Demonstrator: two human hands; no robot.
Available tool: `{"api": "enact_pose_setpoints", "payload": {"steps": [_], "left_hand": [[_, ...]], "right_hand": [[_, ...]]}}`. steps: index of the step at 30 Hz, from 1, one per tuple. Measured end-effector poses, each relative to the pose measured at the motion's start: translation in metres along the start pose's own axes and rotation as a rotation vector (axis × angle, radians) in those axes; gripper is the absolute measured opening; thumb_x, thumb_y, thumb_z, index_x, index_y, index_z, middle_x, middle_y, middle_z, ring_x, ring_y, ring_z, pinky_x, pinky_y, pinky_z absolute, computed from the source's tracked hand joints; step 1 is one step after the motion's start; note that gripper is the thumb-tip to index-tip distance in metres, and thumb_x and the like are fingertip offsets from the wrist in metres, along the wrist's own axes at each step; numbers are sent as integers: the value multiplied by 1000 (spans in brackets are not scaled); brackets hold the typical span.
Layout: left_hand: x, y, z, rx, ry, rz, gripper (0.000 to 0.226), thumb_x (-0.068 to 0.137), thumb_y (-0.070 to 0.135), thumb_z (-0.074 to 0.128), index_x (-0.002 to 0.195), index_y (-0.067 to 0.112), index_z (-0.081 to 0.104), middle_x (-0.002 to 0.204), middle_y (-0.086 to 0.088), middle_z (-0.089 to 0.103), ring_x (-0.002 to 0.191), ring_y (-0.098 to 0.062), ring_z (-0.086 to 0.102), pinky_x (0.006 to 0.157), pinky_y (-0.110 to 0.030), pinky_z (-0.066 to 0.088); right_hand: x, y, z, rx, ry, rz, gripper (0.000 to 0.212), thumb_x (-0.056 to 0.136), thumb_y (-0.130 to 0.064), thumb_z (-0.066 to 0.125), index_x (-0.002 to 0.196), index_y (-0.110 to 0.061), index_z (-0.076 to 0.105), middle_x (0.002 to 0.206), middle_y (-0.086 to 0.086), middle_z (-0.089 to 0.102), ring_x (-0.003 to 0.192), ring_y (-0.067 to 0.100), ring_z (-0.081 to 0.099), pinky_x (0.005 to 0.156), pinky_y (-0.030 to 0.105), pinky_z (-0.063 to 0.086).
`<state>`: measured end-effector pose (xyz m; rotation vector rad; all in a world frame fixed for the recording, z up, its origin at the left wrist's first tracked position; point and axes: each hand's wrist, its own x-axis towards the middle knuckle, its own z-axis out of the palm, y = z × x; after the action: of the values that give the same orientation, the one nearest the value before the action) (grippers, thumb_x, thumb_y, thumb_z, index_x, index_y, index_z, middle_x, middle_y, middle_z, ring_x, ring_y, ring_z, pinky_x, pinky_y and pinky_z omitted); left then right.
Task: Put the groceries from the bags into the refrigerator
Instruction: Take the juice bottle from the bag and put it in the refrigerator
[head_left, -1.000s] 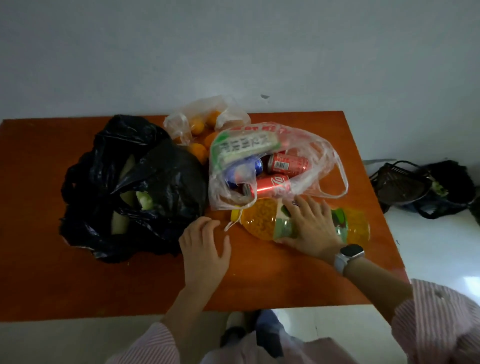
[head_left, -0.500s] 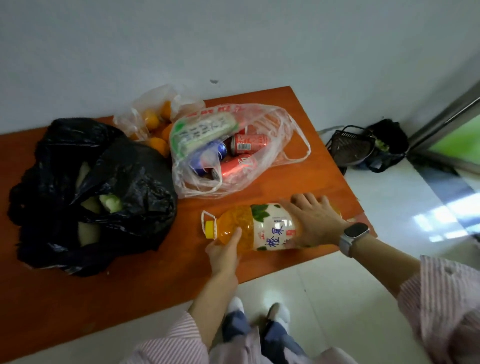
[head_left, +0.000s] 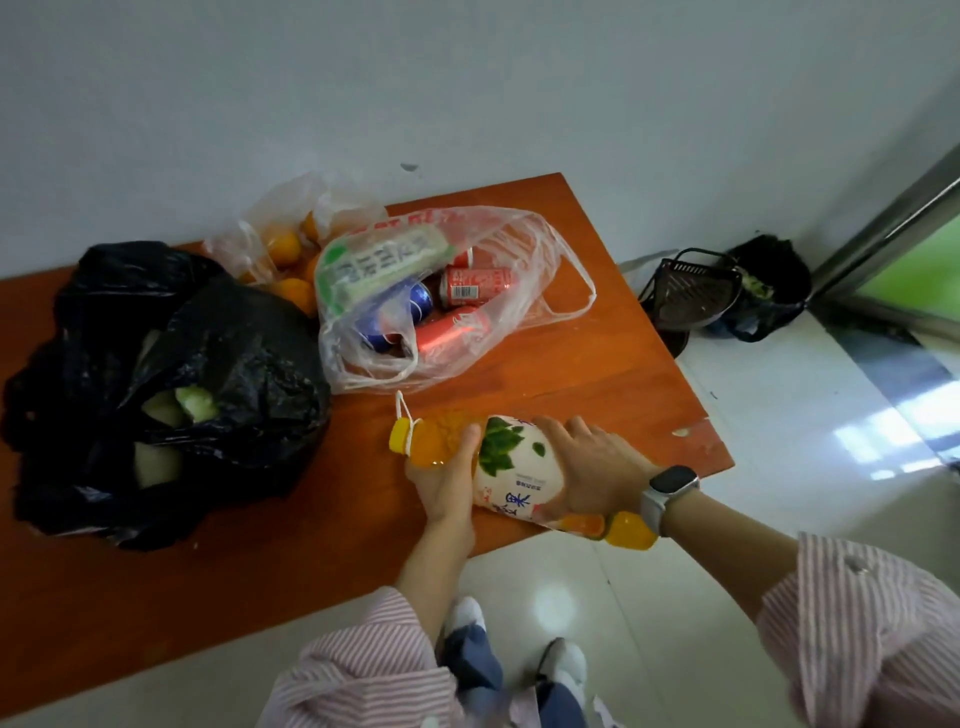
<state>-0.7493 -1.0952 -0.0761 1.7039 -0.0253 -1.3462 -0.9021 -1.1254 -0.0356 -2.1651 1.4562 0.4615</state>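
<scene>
Head view: bottle (head_left: 511, 467) lies on its side at the table (head_left: 597, 384) edge — cap left, base overhanging. Left hand (head_left: 447, 486) grips the neck, right hand (head_left: 597, 470) wraps the body — both on, lift looks next.

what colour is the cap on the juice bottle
Yellow; the cap of the juice bottle shows clearly in the head view.

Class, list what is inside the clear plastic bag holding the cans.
The clear plastic bag holds red cans, a blue can and a green-white packet. Anything beneath them is covered.
</scene>
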Motion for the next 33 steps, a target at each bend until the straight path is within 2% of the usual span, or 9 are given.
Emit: {"api": "enact_pose_setpoints", "payload": {"steps": [5,8,10,15,17,21,24,27,33], "left_hand": [[-1,-11,-11,77,-216,92,86,73,31,74,141,29,21,124,-4,54,101,-19,59,74,-33,52],[-1,-25,-17,79,-394,34,72,78,26,70,138,33,29,129,-6,55,108,-22,58,80,-36,52],[-7,-34,-17,91,-500,-24,58,81,34,64,133,31,38,122,-8,60,102,-24,63,71,-35,55],[-13,-45,-11,96,-607,29,73,70,46,67,135,39,33,125,-8,59,104,-28,64,82,-49,54],[-18,-48,-11,146,-611,83,76,68,48,71,134,40,34,127,-7,57,105,-28,63,83,-50,54],[-40,-56,-20,292,-679,212,59,72,39,71,122,41,41,115,0,62,91,-17,68,68,-33,56],[-64,-72,-30,432,-712,242,62,75,40,66,128,40,34,114,0,62,87,-17,69,66,-32,57],[-94,-98,-40,488,-724,191,64,77,43,59,131,43,25,112,2,60,89,-18,67,63,-30,57],[-177,-189,-39,552,-753,86,77,69,52,58,137,35,26,120,-6,57,97,-24,63,68,-35,55]], "right_hand": [[3,-1,3,131,1,102,103,60,-63,71,140,-28,15,125,9,46,111,28,49,92,45,47],[2,6,9,350,5,174,92,60,-62,71,131,-22,28,121,6,52,105,25,54,86,43,52],[-6,7,18,540,34,229,90,60,-62,71,129,-20,32,120,4,53,104,24,56,87,44,52],[-28,0,46,867,111,315,101,45,-70,67,129,-27,32,119,4,54,103,24,58,86,45,53],[-43,-3,57,987,127,308,87,50,-63,71,123,-31,35,116,2,57,101,22,60,84,43,54],[-89,-21,86,1311,180,277,61,75,-20,75,119,-30,34,113,1,62,91,8,64,73,22,56],[-126,-33,105,1487,280,293,47,84,-18,64,119,-28,35,104,-10,60,87,2,62,69,12,50],[-160,-33,127,1359,331,358,55,85,-47,56,123,-50,17,113,-7,43,104,7,47,84,16,41],[-265,-7,189,1261,504,429,80,81,-58,53,142,-40,3,125,-15,25,116,6,31,98,28,31]]}}
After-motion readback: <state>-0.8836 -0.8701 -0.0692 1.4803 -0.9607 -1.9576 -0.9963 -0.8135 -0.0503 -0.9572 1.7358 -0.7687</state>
